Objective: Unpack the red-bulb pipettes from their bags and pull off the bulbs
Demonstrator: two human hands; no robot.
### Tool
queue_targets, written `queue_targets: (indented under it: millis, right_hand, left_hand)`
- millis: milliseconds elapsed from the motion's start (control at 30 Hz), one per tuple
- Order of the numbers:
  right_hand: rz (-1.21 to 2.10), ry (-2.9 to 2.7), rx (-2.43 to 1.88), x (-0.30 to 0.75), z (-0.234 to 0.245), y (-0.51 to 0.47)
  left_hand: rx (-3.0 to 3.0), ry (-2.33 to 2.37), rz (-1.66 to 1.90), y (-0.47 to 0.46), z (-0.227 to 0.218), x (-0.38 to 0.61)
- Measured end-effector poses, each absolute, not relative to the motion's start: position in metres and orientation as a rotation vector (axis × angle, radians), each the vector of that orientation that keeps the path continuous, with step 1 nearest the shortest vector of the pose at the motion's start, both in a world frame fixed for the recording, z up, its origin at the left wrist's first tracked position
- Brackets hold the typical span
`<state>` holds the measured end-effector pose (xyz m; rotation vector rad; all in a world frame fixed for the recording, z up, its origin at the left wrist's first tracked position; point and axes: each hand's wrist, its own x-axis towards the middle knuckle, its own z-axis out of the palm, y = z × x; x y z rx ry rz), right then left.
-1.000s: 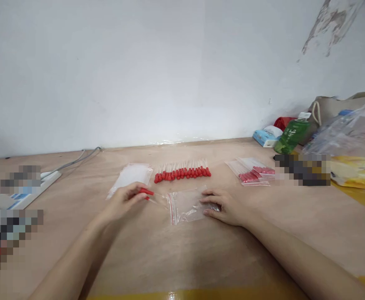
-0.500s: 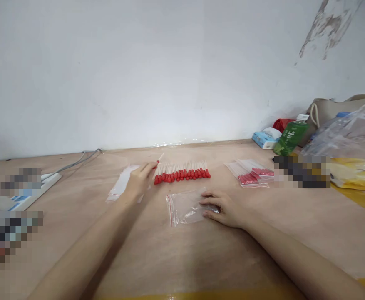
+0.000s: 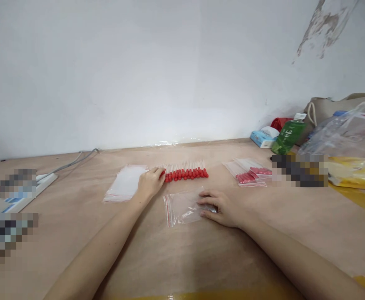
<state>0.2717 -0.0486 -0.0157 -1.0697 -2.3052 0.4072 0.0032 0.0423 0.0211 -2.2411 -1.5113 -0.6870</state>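
A row of pale sticks with red tips (image 3: 187, 173) lies side by side on the brown table covering. My left hand (image 3: 151, 181) is at the row's left end, its fingers closed round red-tipped sticks there; how many is hidden by the hand. Below the row lies a clear zip bag (image 3: 182, 208) with a red stripe at its left edge, flat and seemingly with nothing inside. Resting on the bag's right end, my right hand (image 3: 221, 208) has its fingers apart and lightly bent. Left of my left hand is a stack of white zip bags (image 3: 122, 183).
Zip bags filled with red-tipped sticks (image 3: 247, 173) lie at the right. Behind them stand a tissue pack (image 3: 263, 137), a green bottle (image 3: 290, 134) and plastic bags (image 3: 344, 133). A power strip (image 3: 45, 183) with a grey cable (image 3: 76, 161) lies at the left.
My left hand has moved down and slightly right onto the row's left end; the stick that stuck up from its fingers no longer shows. My right hand stays on the bag.
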Motion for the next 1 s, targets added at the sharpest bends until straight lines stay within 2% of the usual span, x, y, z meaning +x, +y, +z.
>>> queue_targets:
  millis: [133, 467, 700, 867, 1000]
  right_hand:
    - [0.411, -2.305, -1.082, 0.271, -0.013, -0.050]
    - [0.404, -2.302, -1.107, 0.271, -0.013, -0.050]
    - [0.387, -2.292, -1.088, 0.271, -0.014, -0.050]
    - [0.399, -2.292, -1.084, 0.270, -0.013, -0.051]
    - [0.397, -2.303, -1.077, 0.270, -0.011, -0.051]
  left_hand:
    - [-2.253, -1.552, -0.956, 0.040, 0.024, 0.010]
    - [-2.282, -1.621, -1.023, 0.049, 0.021, 0.024]
    - [-2.301, -1.753, -1.305, 0.042, 0.026, 0.013]
    - [-2.407, -1.804, -1.106, 0.036, 0.015, -0.009]
    - [-2.405, -1.577, -1.095, 0.021, 0.012, -0.008]
